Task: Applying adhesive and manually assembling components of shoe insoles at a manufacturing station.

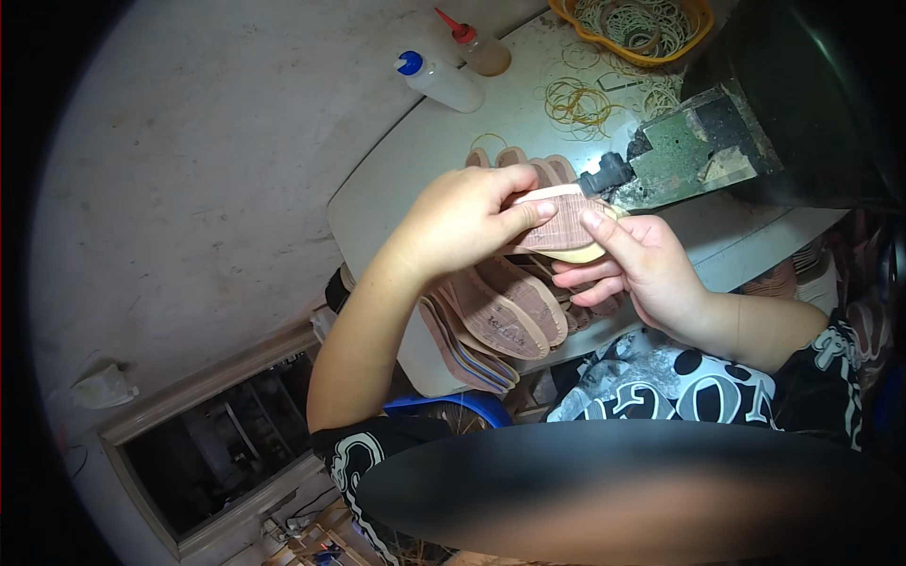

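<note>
A shoe insole point(559, 229) with a brown, wood-grain-like face and a pale yellow edge is gripped between my two hands. My left hand point(460, 219) is closed on its left part, thumb pressed on the brown face. At its right end, my right hand point(653, 267) pinches it with the thumb on top, the other fingers partly curled below. The insole's upper edge lies close against the black head point(605, 175) of a worn green machine point(696, 151); whether they touch I cannot tell. More insoles point(510, 311) are stacked below and behind my hands, partly hidden.
On the white table point(377, 193), a white bottle with a blue cap point(444, 85) stands beside a bottle with a red nozzle point(486, 54). A yellow basket point(706, 38) of rubber bands is at the far edge, with loose rubber bands point(578, 106) nearby. A blue seat point(486, 407) shows below.
</note>
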Motion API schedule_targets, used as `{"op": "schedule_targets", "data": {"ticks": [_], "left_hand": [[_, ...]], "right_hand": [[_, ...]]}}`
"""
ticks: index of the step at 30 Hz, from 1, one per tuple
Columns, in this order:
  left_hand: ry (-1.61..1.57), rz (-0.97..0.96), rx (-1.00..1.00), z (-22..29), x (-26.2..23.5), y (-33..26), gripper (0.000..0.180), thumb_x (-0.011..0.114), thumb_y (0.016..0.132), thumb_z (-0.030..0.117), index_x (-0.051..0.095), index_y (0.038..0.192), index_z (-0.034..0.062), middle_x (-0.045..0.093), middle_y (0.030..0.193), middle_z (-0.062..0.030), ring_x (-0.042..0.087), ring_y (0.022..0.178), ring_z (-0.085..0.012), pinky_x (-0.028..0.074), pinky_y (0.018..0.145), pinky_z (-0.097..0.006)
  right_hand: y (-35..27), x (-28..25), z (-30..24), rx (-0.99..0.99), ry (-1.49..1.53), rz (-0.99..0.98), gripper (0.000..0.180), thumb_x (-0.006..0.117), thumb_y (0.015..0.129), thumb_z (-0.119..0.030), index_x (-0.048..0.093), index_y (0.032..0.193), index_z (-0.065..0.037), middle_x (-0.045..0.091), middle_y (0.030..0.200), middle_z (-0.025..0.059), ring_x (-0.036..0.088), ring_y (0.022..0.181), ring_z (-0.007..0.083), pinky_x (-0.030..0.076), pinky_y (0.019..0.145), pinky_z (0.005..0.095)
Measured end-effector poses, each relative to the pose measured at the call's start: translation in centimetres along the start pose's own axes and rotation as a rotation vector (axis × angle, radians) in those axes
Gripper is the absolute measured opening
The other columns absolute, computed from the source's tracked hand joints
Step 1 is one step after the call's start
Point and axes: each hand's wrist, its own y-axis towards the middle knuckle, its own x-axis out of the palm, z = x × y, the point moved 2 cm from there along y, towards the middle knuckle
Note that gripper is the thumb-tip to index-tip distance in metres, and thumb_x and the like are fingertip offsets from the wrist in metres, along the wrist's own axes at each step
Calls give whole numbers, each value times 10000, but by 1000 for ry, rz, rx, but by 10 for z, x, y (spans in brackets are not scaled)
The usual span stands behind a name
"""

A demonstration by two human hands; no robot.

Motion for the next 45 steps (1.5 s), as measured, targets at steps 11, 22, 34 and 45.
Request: {"op": "schedule_targets", "data": {"ticks": [11, 22, 34, 45], "left_hand": [[-232, -105, -284, 3, 20, -4, 377, 527, 964, 340, 632, 925, -21, 625, 717, -51, 535, 659, -92, 453, 622, -272], [-691, -160, -357, 1, 40, -3, 355, 519, 974, 328, 647, 874, 12, 591, 598, -13, 508, 399, -80, 398, 348, -199], [-879, -19, -416, -6, 51, 0, 445, 515, 969, 371, 601, 689, 36, 571, 471, -69, 486, 315, -99, 339, 298, -184], [-784, 231, -363, -19, 42, 19, 495, 545, 943, 388, 543, 565, 69, 437, 431, 1, 362, 323, -97, 311, 338, -245]], "right_hand": [[11, -11, -12, 0, -147, 18, 391, 522, 968, -338, 643, 1021, 31, 684, 944, 122, 687, 795, 187, 578, 622, 259], [18, -15, -18, 56, -187, 16, 334, 518, 959, -296, 645, 977, 12, 690, 887, 109, 689, 722, 146, 561, 586, 235], [-4, -26, -4, 21, -252, -226, 306, 645, 895, -223, 625, 1022, 55, 668, 887, 74, 622, 732, 78, 515, 632, 226], [-21, -62, -17, -12, -293, -129, 311, 612, 927, -242, 654, 993, 58, 685, 856, 73, 627, 714, 70, 505, 658, 209]]}}
